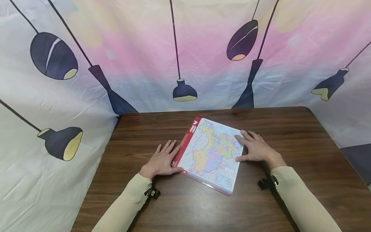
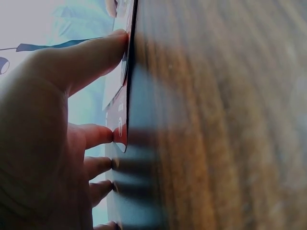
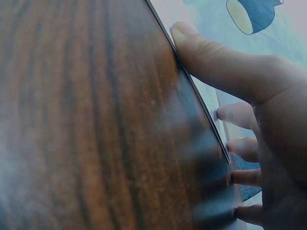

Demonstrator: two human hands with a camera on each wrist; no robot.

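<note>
A flat map puzzle board (image 1: 211, 151) with a red left border and pink edge lies askew on the dark wooden table (image 1: 304, 135). My left hand (image 1: 162, 161) lies flat on the table, fingers straight, its thumb touching the board's red left edge (image 2: 123, 124). Spread flat, my right hand (image 1: 255, 148) has its index finger on the board's right edge and its thumb against that side. In the right wrist view the thumb (image 3: 211, 57) presses the board's thin edge (image 3: 201, 103).
A cloth backdrop printed with hanging lamps (image 1: 185, 91) rises behind and to both sides of the table. Bare wood lies in front of the board and to the right. Small black clips (image 1: 152, 192) sit at both beige sleeve cuffs.
</note>
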